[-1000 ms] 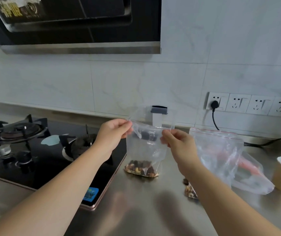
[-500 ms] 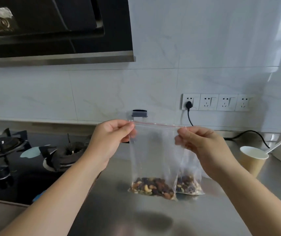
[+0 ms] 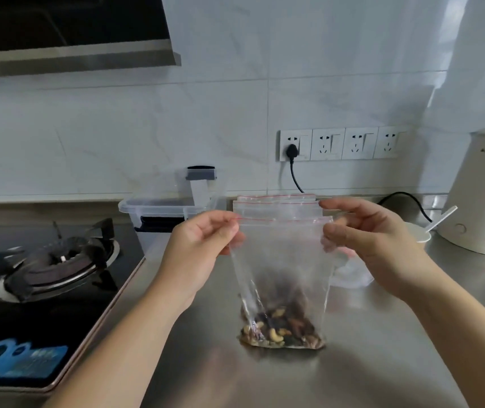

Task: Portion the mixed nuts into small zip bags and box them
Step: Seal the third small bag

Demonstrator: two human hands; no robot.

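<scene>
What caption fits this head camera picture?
Both hands, left and right, pinch a zip bag of mixed nuts upright on the counter.

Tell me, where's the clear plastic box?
The clear plastic box sits at the back of the steel counter, left of center, against the wall, just right of the gas stove and behind the left hand.
</scene>
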